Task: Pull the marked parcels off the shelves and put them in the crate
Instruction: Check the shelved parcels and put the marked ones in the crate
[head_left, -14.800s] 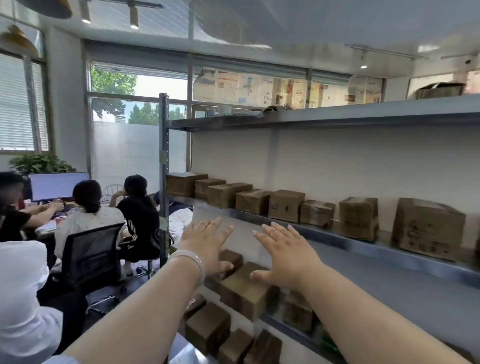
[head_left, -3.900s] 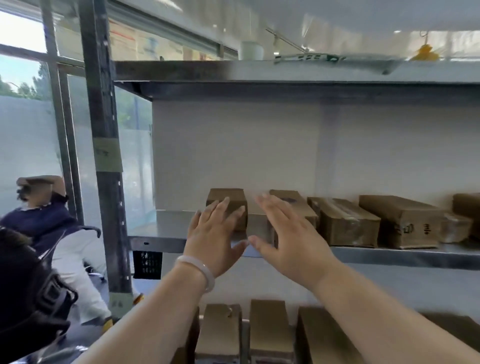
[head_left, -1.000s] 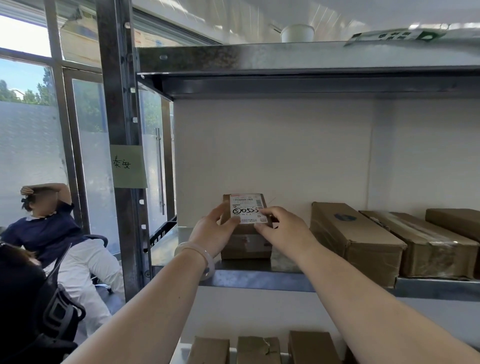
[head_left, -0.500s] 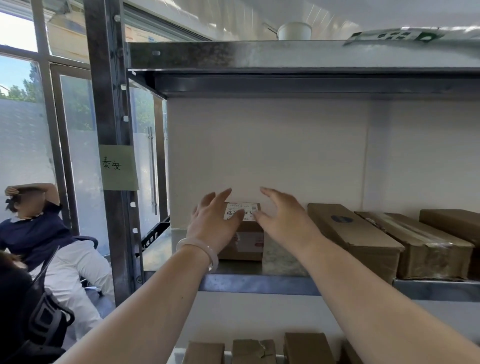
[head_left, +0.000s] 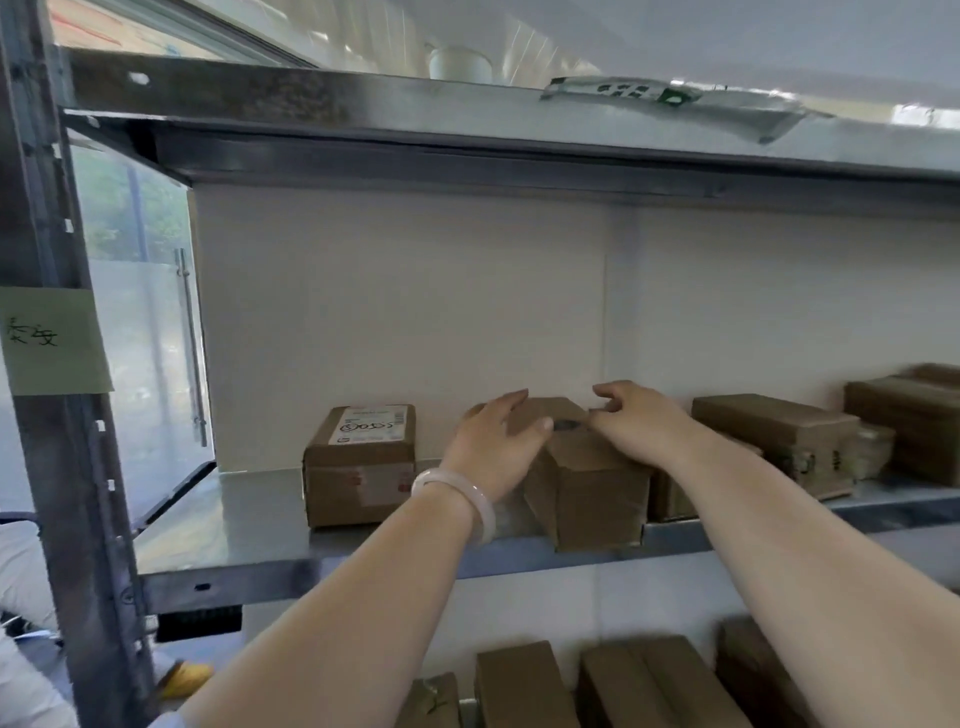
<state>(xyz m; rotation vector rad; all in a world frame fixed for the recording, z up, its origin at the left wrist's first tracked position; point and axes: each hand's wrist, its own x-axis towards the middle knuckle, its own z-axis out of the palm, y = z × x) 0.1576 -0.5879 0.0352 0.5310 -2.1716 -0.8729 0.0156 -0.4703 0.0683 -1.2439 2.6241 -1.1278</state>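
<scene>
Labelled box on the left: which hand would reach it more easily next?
Probably the left hand: it rests on the middle box, right beside the labelled box, while the right hand lies on the middle box's far side.

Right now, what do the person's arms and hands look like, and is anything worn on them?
The left forearm and right forearm are bare, with no sleeve over them. The left hand and right hand have no gloves and no rings that I can see. A smooth, pale, translucent bangle circles the left wrist; the right wrist carries nothing.
</scene>
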